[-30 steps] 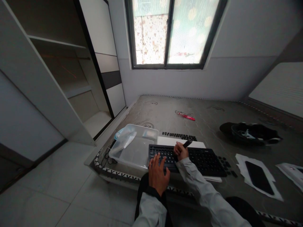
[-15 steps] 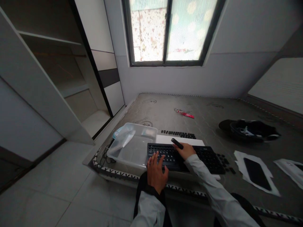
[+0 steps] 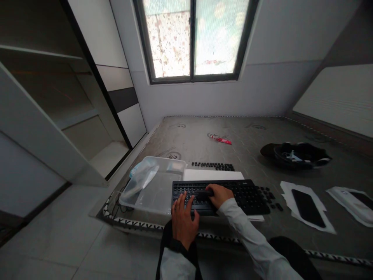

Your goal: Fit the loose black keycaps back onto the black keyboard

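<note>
Down it comes! The right hand (image 3: 220, 195) has swung its dark tool (image 3: 204, 194) from raised and tilted to low over the keys, pointing left. Those right fingers are wrapped around it; the tip is too dark to tell whether it touches. The left hand (image 3: 185, 225) has stayed put, fingers spread and gripping nothing, tips over the left end of the keyboard (image 3: 244, 198). So tool and left fingertips now meet over the same stretch of keys, the work drawn into one spot. The keyboard lies near the bed's front edge, partly over a white sheet or box (image 3: 214, 174). Further out, small black pieces (image 3: 214, 166) sit in rows behind it, and a clear tray (image 3: 157, 196) stands just beside its left end.
</note>
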### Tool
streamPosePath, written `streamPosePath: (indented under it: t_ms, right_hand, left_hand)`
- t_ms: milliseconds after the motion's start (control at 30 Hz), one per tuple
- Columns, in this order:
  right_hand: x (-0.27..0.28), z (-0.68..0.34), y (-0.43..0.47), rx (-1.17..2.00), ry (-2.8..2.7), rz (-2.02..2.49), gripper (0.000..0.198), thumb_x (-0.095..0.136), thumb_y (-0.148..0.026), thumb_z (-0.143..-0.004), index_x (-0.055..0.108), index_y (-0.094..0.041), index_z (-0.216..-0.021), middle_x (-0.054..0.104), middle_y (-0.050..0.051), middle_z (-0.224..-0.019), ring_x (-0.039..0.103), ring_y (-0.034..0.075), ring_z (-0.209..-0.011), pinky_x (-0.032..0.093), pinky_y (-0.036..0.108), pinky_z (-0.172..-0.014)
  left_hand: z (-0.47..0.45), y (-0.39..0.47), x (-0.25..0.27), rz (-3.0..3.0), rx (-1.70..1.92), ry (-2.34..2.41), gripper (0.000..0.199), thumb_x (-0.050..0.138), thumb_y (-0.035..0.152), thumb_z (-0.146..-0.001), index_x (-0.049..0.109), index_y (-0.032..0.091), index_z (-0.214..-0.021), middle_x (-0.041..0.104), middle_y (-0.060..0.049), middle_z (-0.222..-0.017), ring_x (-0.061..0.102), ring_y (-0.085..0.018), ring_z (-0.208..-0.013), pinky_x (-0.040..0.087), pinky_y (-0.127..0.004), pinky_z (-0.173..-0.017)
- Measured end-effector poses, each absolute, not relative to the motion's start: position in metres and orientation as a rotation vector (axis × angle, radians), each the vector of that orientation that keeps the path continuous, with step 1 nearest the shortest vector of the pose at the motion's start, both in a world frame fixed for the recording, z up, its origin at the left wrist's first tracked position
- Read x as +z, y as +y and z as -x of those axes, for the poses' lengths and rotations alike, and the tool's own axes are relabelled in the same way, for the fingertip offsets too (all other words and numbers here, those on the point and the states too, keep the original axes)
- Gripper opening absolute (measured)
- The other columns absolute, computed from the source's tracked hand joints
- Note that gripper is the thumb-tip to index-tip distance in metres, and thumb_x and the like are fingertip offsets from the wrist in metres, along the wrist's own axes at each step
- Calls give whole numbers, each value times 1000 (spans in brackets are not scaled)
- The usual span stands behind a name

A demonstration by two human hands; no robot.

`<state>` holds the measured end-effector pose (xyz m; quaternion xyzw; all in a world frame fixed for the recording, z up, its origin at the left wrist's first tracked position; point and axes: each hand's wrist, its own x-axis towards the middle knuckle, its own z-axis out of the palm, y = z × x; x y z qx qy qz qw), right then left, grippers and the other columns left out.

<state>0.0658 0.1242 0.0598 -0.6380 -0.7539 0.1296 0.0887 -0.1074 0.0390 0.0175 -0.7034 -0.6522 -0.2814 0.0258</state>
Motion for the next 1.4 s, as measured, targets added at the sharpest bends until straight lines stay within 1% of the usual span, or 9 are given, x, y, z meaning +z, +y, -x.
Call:
streamPosePath:
  t_ms: [233, 467, 600, 667, 767, 967, 1167, 1300, 1400]
  right_hand:
    - [55, -65, 126, 579, -2087, 1795, 12, 62, -30, -77, 67, -31, -88, 72, -2, -94, 65, 22, -92, 40, 29, -69]
    - [55, -94, 118, 707, -1924, 1626, 24, 58, -16, -74, 64, -29, -93, 72, -2, -92, 67, 21, -91, 43, 28, -74]
    - [50, -132, 121, 793, -1814, 1489, 21, 59, -20, -77, 67, -28, -95, 73, 0, -94, 67, 22, -92, 46, 31, -80]
    - [51, -150, 126, 813, -1773, 1463, 15, 61, -30, -78, 70, -27, -90, 74, 2, -90, 68, 24, -89, 47, 33, -79]
    - [58, -170, 132, 834, -1675, 1475, 21, 64, -42, -76, 71, -25, -87, 74, 3, -89, 68, 26, -88, 48, 35, -79]
    - [74, -183, 132, 922, -1592, 1380, 25, 66, -44, -74, 73, -24, -87, 74, 4, -90, 67, 25, -88, 48, 37, -84]
    - [76, -188, 130, 1080, -1497, 1329, 31, 68, -45, -71, 74, -21, -89, 74, 7, -88, 68, 25, -85, 50, 39, -83]
    - [74, -195, 133, 1140, -1443, 1287, 32, 70, -44, -69, 74, -20, -90, 74, 7, -87, 69, 25, -83, 52, 39, -82]
    - [73, -199, 134, 1145, -1438, 1255, 31, 71, -44, -68, 75, -21, -88, 75, 7, -87, 69, 25, -82, 53, 39, -82]
  left_hand:
    - [108, 44, 15, 2176, -776, -1963, 46, 52, 19, -84, 55, 27, -129, 45, -6, -143, 41, -26, -131, 35, -48, -108]
    - [108, 46, 12, 2207, -664, -1920, 49, 50, 21, -86, 50, 28, -134, 41, -4, -146, 39, -26, -133, 35, -48, -109]
    - [108, 47, 12, 2177, -673, -1906, 49, 52, 22, -85, 52, 29, -133, 46, -5, -143, 42, -28, -130, 36, -49, -108]
    - [106, 49, 16, 2158, -735, -1905, 44, 52, 23, -85, 56, 28, -128, 53, -5, -135, 48, -28, -124, 38, -49, -106]
    - [96, 52, 29, 2248, -852, -1883, 33, 51, 25, -88, 61, 27, -120, 63, -6, -118, 58, -24, -109, 46, -43, -97]
    - [41, 75, 78, 2488, -1080, -1904, 25, 54, 34, -92, 63, 26, -113, 70, 0, -89, 63, -12, -67, 51, -24, -67]
    - [-8, 105, 109, 2684, -1066, -1775, 30, 66, 36, -85, 63, 30, -114, 70, 2, -101, 64, -12, -71, 50, -23, -67]
    - [-17, 111, 108, 2740, -1082, -1716, 24, 65, 29, -85, 67, 29, -109, 71, 2, -100, 66, -12, -77, 51, -21, -69]
    - [-20, 113, 105, 2763, -1142, -1720, 21, 63, 29, -87, 68, 26, -107, 71, 0, -99, 65, -12, -72, 52, -23, -69]
